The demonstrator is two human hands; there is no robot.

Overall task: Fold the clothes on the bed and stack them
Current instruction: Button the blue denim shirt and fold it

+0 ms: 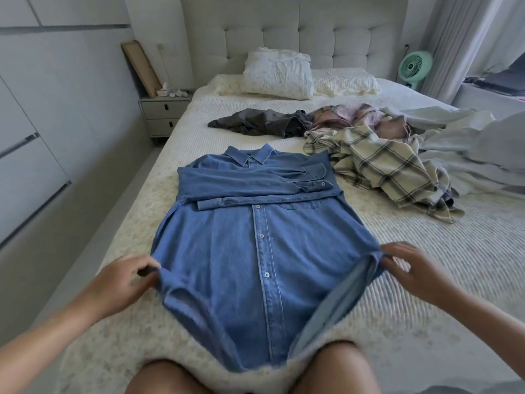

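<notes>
A: Hands first?
B: Two. Left hand (120, 282) pinches the left side edge of the denim shirt (255, 245), fingers curled on the cloth. Right hand (412, 268) grips the right side edge the same way. Shirt is stretched between them.

A: Where's the shirt?
B: Flat on the bed (426, 294), front up, buttoned, collar away from the hands, both sleeves folded across the chest. Hem lies nearest the person, just past the knees.

A: Clothes count?
B: One denim shirt between the hands. Beyond the right hand, one plaid shirt (377, 163), crumpled. Farther out from it, one pinkish plaid garment (349, 115), bunched. Ahead of both hands, past the collar, one dark grey garment (261, 122), crumpled. Those three touch or overlap in a row. Nothing stacked.

A: Other stuff?
B: One rumpled pale duvet (477, 146) far to the right of the right hand. Two pillows, one upright (277, 73), one flat (348, 82), at the tufted headboard (298, 29).

A: Surface, room?
B: Cream textured bedspread. One nightstand (163, 116) with two drawers far ahead of the left hand, white wardrobe doors (31, 137) out to its left. One green fan (415, 66) and curtains (460, 44) far ahead of the right hand.
</notes>
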